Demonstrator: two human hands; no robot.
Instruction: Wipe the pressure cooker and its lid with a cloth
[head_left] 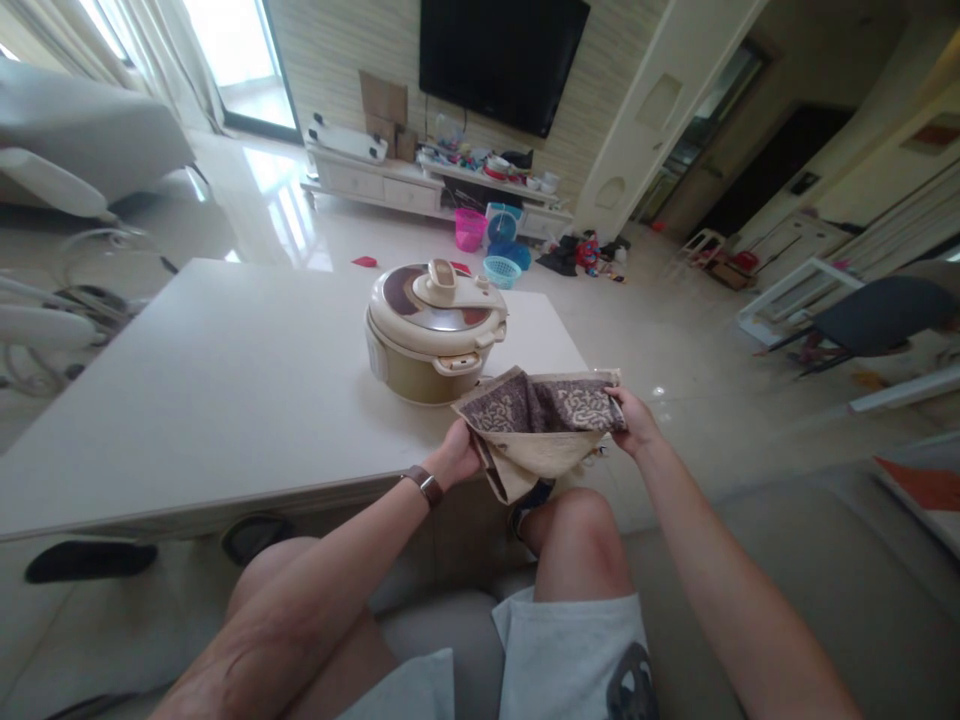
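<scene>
A patterned cloth [544, 405], dark brown on one side and beige on the other, is stretched between my two hands over the table's near right corner. It looks partly folded, with a beige flap hanging down. My left hand [457, 455] grips its left edge, fingers partly hidden under the fabric. At the upper right corner my right hand [634, 420] pinches the cloth. Just beyond my left hand, a beige and gold electric pressure cooker [435, 330] stands upright on the white table [225, 380] with its lid on.
My knees are below the table's near edge. Beyond the table stand a pink basket [470, 230] and a light blue basket [502, 271] on the tiled floor. A TV cabinet [367, 185] lines the far wall. Grey seating [787, 600] lies at right.
</scene>
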